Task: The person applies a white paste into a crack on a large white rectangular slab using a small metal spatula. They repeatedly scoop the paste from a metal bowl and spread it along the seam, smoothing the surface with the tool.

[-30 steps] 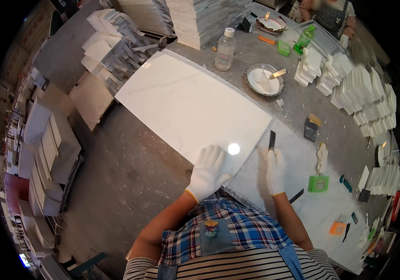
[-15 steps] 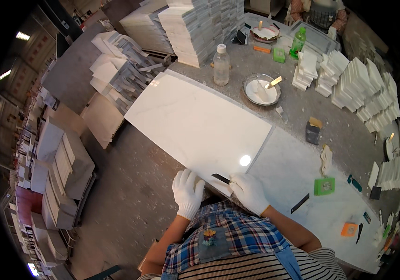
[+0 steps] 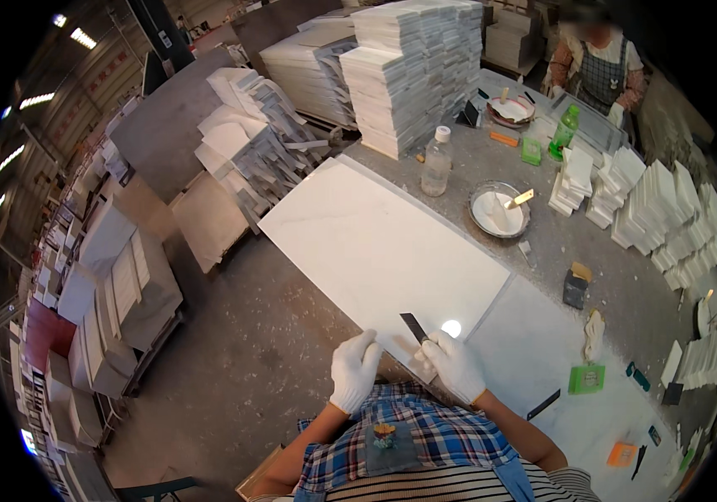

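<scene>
Both hands gloved in white, at the near edge of the large white marble slab [image 3: 375, 251] lying flat on the grey workbench [image 3: 542, 243]. Right hand [image 3: 456, 366] closed around a thin dark flat blade [image 3: 414, 327], blade tip resting on slab surface near its near corner. Left hand [image 3: 354, 370] half curled, fingers on the slab's near edge, holding nothing else. Second pale slab [image 3: 542, 360] butts against it on the right. Far side: clear plastic bottle [image 3: 436, 162], round metal dish of white paste [image 3: 499, 210].

A grey tabletop [image 3: 492, 151] carries a white slab [image 3: 375, 251], a clear bottle [image 3: 436, 163], a paste dish [image 3: 499, 211] and tile stacks [image 3: 668, 217] at right.
</scene>
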### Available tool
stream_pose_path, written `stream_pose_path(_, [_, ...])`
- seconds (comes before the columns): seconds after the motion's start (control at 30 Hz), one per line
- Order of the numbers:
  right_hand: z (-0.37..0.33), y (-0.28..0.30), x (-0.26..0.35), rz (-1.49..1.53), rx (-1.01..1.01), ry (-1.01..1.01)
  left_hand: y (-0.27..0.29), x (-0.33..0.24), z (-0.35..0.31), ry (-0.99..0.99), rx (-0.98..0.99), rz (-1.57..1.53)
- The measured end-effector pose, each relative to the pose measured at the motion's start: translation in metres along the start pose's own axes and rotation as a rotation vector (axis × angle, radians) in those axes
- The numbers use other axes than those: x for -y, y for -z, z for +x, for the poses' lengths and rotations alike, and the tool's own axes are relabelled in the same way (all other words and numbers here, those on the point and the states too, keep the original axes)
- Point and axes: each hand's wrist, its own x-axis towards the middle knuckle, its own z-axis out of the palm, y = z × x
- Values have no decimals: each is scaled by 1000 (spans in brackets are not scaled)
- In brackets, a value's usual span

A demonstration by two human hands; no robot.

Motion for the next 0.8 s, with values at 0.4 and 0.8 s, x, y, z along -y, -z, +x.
stream_pose_path(0.4, [77, -73, 28, 514, -126, -18, 35, 69, 56, 63, 434, -113])
stream_pose_path(0.8, [165, -152, 70, 281, -193, -80, 154, 194, 175, -184, -257, 623])
